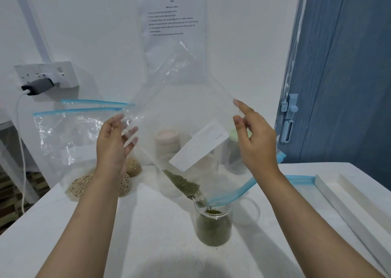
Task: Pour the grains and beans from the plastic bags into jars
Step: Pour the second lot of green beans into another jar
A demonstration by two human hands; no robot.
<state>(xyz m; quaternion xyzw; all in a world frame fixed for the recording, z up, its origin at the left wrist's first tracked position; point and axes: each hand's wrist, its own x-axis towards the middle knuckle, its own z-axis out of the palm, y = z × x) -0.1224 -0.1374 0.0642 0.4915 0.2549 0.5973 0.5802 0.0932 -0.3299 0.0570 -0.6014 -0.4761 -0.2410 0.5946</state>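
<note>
Both hands hold 1 clear zip bag [179,117] tilted above the glass jar [213,227]: the left hand [112,146] pinches its left edge, the right hand [254,142] grips its upper right edge. Green mung beans [182,182] slide toward the blue zip mouth into the jar on the white table [148,235].

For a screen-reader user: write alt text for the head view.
Both hands, left hand and right hand, tilt a clear bag so green beans slide from its corner into a jar on a white table.
</note>
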